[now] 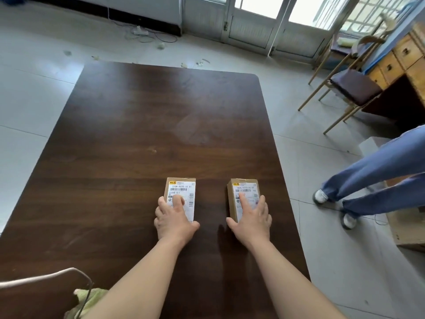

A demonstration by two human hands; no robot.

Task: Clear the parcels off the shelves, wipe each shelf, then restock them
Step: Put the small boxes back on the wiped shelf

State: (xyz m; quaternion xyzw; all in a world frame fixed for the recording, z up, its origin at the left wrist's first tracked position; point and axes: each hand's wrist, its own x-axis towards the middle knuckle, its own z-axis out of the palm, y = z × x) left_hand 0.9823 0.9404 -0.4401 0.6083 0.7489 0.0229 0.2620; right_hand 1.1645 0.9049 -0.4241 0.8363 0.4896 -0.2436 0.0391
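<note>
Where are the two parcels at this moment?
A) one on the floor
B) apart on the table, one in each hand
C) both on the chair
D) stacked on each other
B: the left hand grips the left parcel and the right hand the right parcel, apart on the table.

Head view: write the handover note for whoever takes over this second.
Left hand grips the left parcel; right hand grips the right parcel, each with a forefinger on the label.
Both parcels sit apart on the dark table, labels up.
Done: these two are off the shelves.
Left: no shelf is in view, so wiping and restocking cannot be confirmed; treat both as pending.
</note>
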